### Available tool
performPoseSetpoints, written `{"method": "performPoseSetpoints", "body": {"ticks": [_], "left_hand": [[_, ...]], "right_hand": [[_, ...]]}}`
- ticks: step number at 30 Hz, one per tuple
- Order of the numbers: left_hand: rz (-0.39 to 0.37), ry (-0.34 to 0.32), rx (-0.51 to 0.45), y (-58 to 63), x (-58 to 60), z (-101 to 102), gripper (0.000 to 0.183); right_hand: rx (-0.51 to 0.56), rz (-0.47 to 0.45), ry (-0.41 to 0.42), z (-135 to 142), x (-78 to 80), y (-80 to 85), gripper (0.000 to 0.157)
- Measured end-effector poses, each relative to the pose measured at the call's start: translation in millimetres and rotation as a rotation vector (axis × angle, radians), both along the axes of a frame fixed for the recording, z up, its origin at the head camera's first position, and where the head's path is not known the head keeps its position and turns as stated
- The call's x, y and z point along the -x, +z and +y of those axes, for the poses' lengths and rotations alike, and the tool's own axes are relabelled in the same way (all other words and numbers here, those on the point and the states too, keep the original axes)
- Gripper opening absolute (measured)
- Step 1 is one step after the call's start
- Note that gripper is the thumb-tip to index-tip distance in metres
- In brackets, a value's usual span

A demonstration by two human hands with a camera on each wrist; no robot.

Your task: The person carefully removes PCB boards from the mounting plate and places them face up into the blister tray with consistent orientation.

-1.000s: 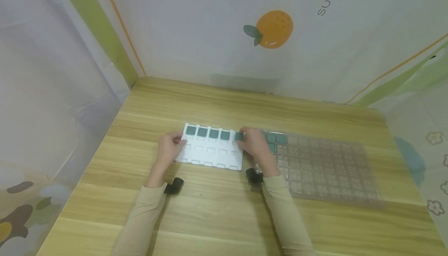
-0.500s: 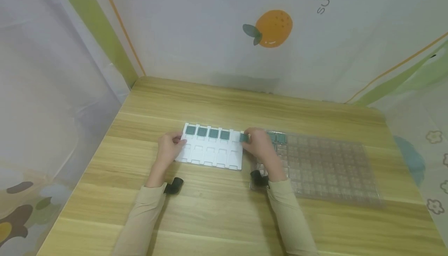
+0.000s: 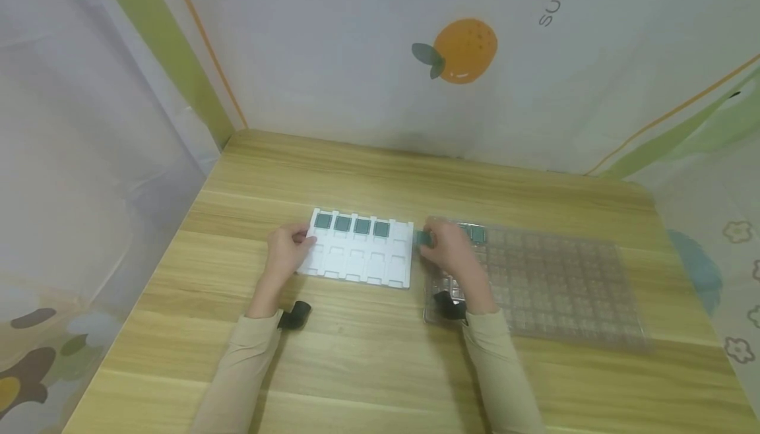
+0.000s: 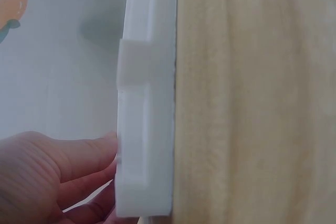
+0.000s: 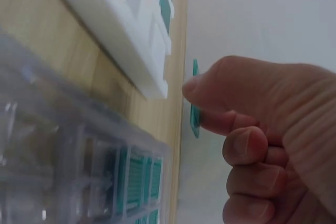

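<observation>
My left hand [image 3: 286, 250] grips the left edge of a white plastic tray [image 3: 356, 264]; in the left wrist view the thumb [image 4: 86, 156] lies against the tray's edge. Several square green chips [image 3: 362, 226] sit in its back row, the rightmost pocket of that row being bare. Just right of the tray, my right hand [image 3: 452, 249] pinches one thin green chip [image 5: 195, 121] between thumb and forefinger. The right wrist view shows this chip edge-on, above the table, the other fingers curled into the palm.
A large clear plastic tray [image 3: 558, 282] with many small pockets lies on the right of the wooden table [image 3: 344, 368]. Green chips [image 3: 477, 234] sit in its back left pockets, partly hidden by the right hand. A printed curtain [image 3: 332, 58] hangs behind the table.
My right hand has drawn the chip rightward from the rightmost back pocket of the white tray, past its right edge, towards the clear tray. My left hand stays put.
</observation>
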State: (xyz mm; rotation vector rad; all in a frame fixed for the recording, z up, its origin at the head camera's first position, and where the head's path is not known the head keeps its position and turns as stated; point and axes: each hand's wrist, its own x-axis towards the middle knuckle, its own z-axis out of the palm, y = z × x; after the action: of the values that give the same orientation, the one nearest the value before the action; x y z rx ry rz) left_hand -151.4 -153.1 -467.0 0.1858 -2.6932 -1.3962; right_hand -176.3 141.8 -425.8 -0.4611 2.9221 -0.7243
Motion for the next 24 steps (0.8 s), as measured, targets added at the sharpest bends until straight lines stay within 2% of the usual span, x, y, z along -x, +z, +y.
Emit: {"method": "performPoseSetpoints", "body": {"ticks": [3, 9, 16, 24], "left_hand": [[-0.004, 0.0, 0.001, 0.4, 0.1, -0.4, 0.029], [0.001, -0.002, -0.003, 1.0, 0.0, -0.8, 0.029], [-0.01, -0.001, 0.007, 0.6, 0.2, -0.3, 0.029], [0.007, -0.004, 0.004, -1.1, 0.9, -0.9, 0.029]], "right_hand": [[-0.003, 0.021, 0.015, 3.4, -1.8, -0.5, 0.022], [0.005, 0.0, 0.02, 10.9, -3.7, -2.2, 0.029], [0.005, 0.014, 0.035, 20.7, -7.8, -0.7, 0.031], [-0.029, -0.028, 0.015, 30.3, -12.4, 2.5, 0.036]]}}
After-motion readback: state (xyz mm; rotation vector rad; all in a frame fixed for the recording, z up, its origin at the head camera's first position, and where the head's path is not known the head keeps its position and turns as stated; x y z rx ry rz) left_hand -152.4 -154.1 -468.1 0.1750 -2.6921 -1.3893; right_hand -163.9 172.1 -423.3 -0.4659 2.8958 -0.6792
